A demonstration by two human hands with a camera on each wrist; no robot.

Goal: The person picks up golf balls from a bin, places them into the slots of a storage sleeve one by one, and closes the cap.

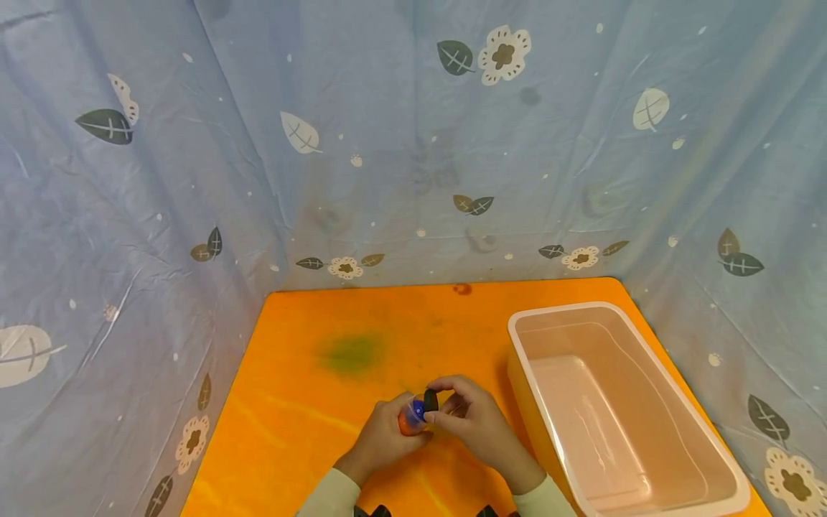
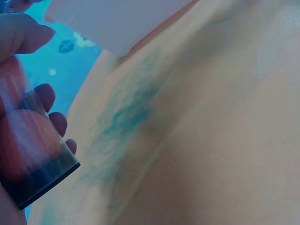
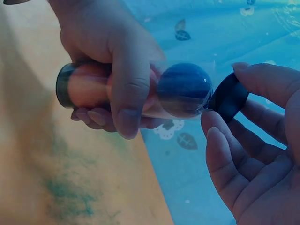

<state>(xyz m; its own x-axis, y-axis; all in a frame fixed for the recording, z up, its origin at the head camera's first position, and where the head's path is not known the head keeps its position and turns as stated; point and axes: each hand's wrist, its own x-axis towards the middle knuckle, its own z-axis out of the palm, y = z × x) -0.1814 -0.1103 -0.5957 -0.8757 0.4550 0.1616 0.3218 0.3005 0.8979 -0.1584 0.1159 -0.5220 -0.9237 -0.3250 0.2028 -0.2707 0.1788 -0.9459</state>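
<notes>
A clear tube [image 2: 35,117] with balls inside lies across the left hand [image 1: 384,434], whose fingers and thumb wrap round its middle. In the right wrist view, a dark blue ball [image 3: 185,89] sits near the tube's mouth, and an orange-red ball [image 3: 88,86] lies toward the other end, which has a black base [image 3: 64,86]. The left thumb covers part of the tube's middle. The right hand [image 1: 474,424] pinches a black cap [image 3: 233,98] between thumb and fingers. That cap is tilted at the tube's mouth, its lower edge close to the rim.
To the right of the hands stands a large pale pink plastic bin [image 1: 581,402] on the orange tabletop [image 1: 291,445]. A light blue curtain [image 1: 388,143] with leaves and flowers surrounds the table at the back and sides. A green stain [image 1: 354,353] marks the tabletop.
</notes>
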